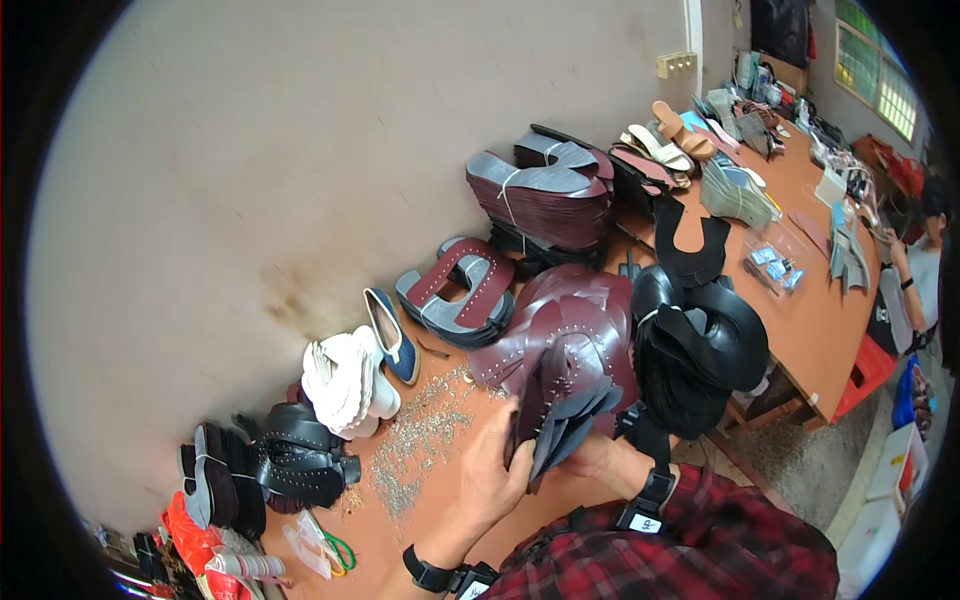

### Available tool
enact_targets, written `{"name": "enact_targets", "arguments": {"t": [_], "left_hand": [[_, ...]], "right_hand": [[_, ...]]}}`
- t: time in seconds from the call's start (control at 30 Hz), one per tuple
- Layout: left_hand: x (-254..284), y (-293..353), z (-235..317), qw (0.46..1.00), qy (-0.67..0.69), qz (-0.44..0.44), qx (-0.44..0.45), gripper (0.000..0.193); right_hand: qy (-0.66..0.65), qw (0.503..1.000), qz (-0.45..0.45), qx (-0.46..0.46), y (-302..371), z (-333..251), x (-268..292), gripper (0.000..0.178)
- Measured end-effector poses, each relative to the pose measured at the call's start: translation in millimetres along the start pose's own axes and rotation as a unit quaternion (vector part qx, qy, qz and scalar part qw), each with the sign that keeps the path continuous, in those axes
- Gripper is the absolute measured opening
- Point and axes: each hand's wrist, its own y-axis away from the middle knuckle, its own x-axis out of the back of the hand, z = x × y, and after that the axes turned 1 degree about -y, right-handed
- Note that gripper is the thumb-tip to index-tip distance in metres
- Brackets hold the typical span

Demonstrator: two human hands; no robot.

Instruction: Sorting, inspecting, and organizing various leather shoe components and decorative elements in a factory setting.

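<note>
In front of me my left hand (492,470) grips a small bunch of dark maroon leather shoe uppers (575,425) with grey lining, its thumb pressed on the near side. The bunch is held upright and curved, with a row of small studs along it. My right hand (603,462) holds the lower right side of the same bunch; its fingertips are hidden behind the pieces. Just beyond lies a heap of glossy maroon studded uppers (590,305). Loose metal studs (415,450) are scattered over the table to the left of my hands.
Black uppers (700,340) hang over the table's right edge. Tied maroon stacks (540,200) stand by the wall. White pieces (345,380), a blue shoe (392,335), black studded uppers (300,455) and green-handled scissors (340,552) lie left. Another person (915,290) sits at the far right table (800,340).
</note>
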Motion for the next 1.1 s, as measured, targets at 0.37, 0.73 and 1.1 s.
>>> {"name": "enact_targets", "arguments": {"t": [0.37, 0.73, 1.1], "left_hand": [[-1.4, 13.5, -7.4, 0.996, -0.032, 0.045, -0.071, 0.065], [-4.8, 20.4, -2.2, 0.968, -0.075, 0.059, -0.233, 0.055], [3.2, 23.0, -14.3, 0.954, 0.277, -0.112, -0.022, 0.054]], "right_hand": [[-0.032, 0.997, -0.054, 0.034, 10.8, 4.9, 9.6, 0.013], [-0.050, 0.996, -0.060, 0.038, 24.5, 5.2, 2.7, 0.010], [-0.045, 0.991, -0.128, 0.003, 28.3, -7.6, -1.0, 0.020]]}}
